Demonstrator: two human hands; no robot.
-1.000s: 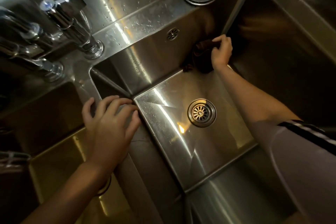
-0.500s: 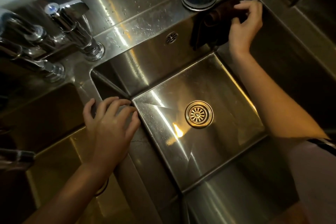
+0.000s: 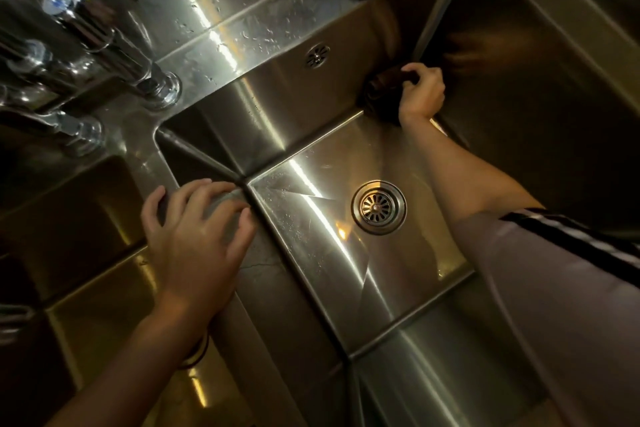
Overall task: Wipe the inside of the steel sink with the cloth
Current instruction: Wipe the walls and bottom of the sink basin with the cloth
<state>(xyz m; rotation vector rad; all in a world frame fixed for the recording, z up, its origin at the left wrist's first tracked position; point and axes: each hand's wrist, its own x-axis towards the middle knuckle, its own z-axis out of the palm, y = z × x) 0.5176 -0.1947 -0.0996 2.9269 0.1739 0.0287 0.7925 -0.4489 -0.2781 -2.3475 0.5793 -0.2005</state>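
Two hands are showing: right hand [image 3: 423,94] is gripping one dark cloth [image 3: 380,90], pressing it into the sink's [image 3: 311,135] far right corner, low on the wall; left hand [image 3: 194,236] is resting with fingers spread on the rim [image 3: 277,274] between two basins, holding nothing; one drain [image 3: 378,207] is sitting in the floor

The steel sink [image 3: 346,156] floor around the drain [image 3: 378,207] lies open to passage, as do the near and left walls. The far right corner is occupied by the right hand [image 3: 423,94] gripping the cloth [image 3: 381,90]; its forearm crosses the right side. The left hand [image 3: 194,236] rests on the left rim, and the faucet [image 3: 114,45] stands behind it.
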